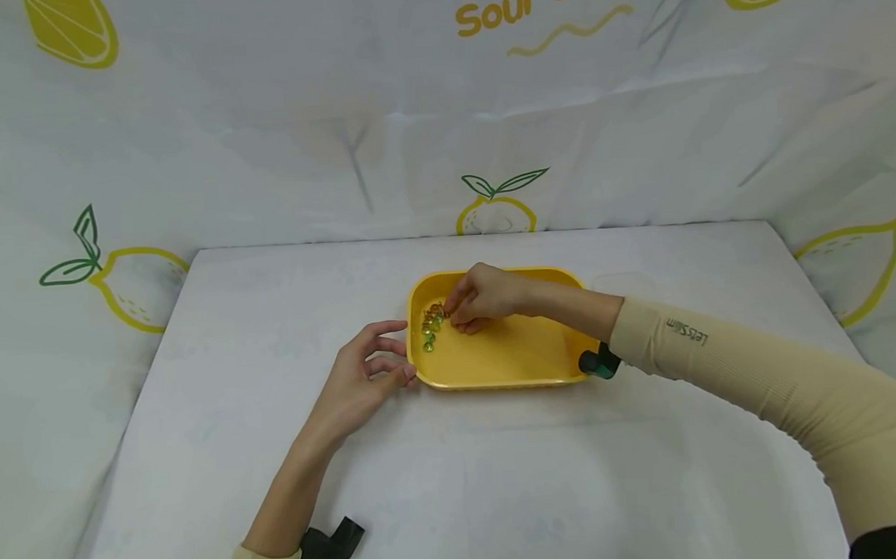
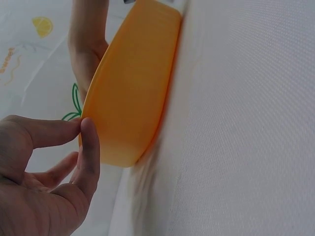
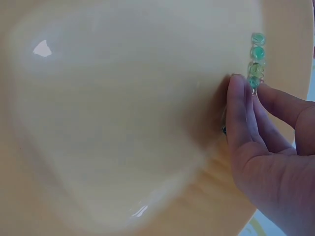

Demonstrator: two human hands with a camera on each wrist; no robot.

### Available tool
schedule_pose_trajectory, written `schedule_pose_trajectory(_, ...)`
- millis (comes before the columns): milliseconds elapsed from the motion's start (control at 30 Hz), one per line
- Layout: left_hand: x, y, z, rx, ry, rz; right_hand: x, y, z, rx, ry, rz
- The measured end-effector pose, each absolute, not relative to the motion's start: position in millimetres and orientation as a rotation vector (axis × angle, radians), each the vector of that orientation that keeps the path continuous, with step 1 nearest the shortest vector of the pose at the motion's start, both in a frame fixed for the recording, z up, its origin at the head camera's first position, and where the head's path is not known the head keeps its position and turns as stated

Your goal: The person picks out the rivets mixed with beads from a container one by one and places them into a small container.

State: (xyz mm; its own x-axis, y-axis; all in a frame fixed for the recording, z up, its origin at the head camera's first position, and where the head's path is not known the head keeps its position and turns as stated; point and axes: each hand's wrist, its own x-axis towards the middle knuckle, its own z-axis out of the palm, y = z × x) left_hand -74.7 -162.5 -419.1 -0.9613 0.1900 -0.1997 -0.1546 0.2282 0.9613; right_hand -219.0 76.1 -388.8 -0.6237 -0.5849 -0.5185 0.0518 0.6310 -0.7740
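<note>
A yellow tray lies on the white table. Inside, along its left side, run several small clear glass beads, green at the near end and amber farther back. My right hand reaches down into the tray, fingertips close together at the beads. In the right wrist view its thumb and fingers pinch at a green bead at the end of a short row. My left hand touches the tray's left side from outside, fingers spread and the thumb by the near corner, as the left wrist view shows along the rim.
White cloth printed with lemons hangs behind and beside the table. A dark wrist camera sits on the left forearm, and another camera under the right one overlaps the tray's right end.
</note>
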Motion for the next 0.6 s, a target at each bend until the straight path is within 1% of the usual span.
schedule_pose_trajectory(600,-74.9,-162.3,-417.4,0.018,2.221,1.796,-217.0,68.8,-390.0,-0.401,2.01,-0.999)
